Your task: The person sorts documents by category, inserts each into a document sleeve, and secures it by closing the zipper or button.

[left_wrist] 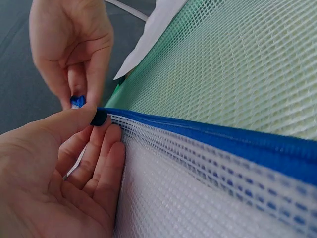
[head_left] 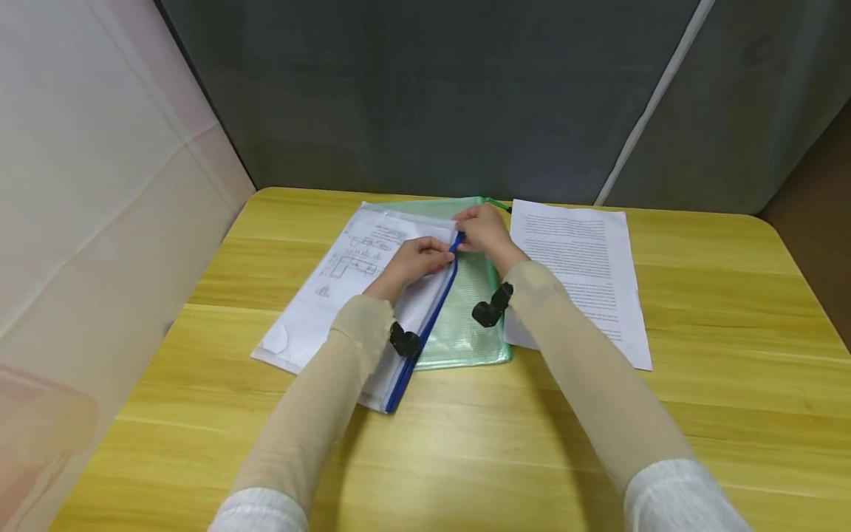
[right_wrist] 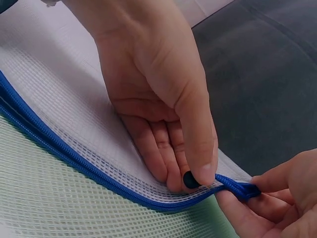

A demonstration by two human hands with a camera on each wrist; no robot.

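Observation:
A clear mesh zip pouch (head_left: 299, 325) with a blue zipper (head_left: 425, 332) lies slanted, a sheet with line drawings (head_left: 355, 255) showing at its front. My left hand (head_left: 419, 262) pinches the dark zipper pull (right_wrist: 190, 179) between thumb and fingers, near the pouch's far corner. Just beyond it, my right hand (head_left: 485, 230) grips the blue end of the zipper (left_wrist: 78, 101) with its fingertips. Two blue zipper bands (right_wrist: 54, 141) run side by side with a narrow gap toward the near end. Under the pouch lies a green mesh zip pouch (head_left: 468, 325).
A printed sheet of paper (head_left: 581, 258) lies to the right, partly under the right forearm. Both pouches rest on the wooden table (head_left: 465, 451). A dark panel (head_left: 432, 96) stands behind its far edge, and a pale wall (head_left: 120, 162) at the left.

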